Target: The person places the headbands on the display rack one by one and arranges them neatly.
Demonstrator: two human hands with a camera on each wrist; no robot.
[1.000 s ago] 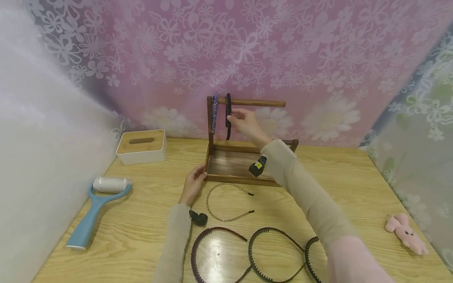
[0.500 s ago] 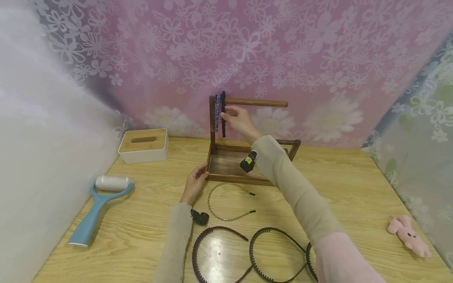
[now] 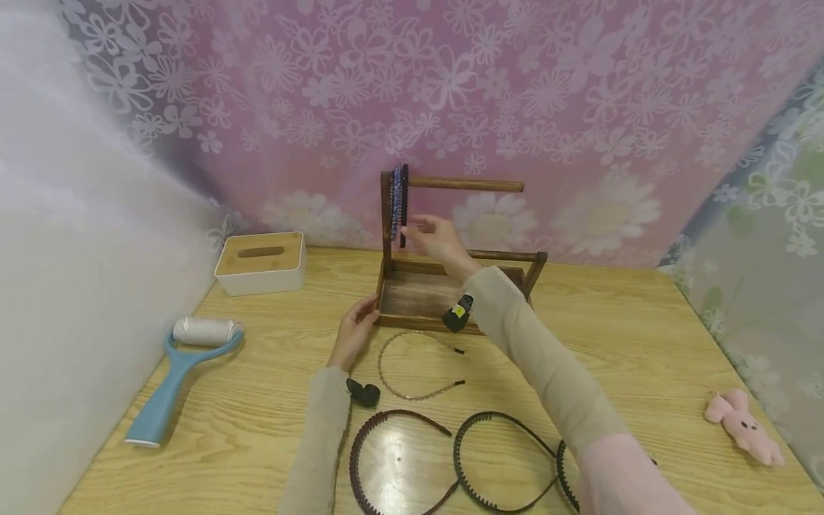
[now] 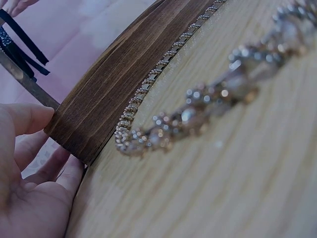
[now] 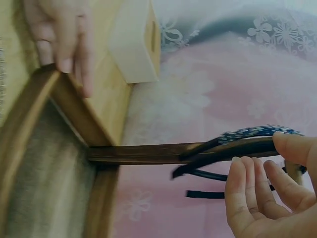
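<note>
My left hand (image 3: 352, 332) grips the front left corner of a dark wooden rack (image 3: 418, 322), thumb at the top edge, fingers against the outer side. From the rack's upper bar hangs a blue sparkly headband (image 3: 395, 204), close to the upright post. Right beside it hangs a black toothed headband (image 3: 404, 186). The right hand (image 3: 439, 242) is at this black band's lower part, thumb on one side and fingertips (image 5: 238, 166) on the other. A beaded headband (image 4: 163, 134) lies on the table before the rack.
Nearer the front lie a dark red headband (image 3: 356, 458) and black headbands (image 3: 458, 458). At left are a blue-handled lint roller (image 3: 164, 400) and a white tissue box (image 3: 264, 282) with a wooden lid. A pink plush toy (image 3: 743, 428) lies far right.
The black headband has slid left along the bar until beside the blue one. My right hand went left with it, then lower along the band. My left hand stays at the rack's corner.
</note>
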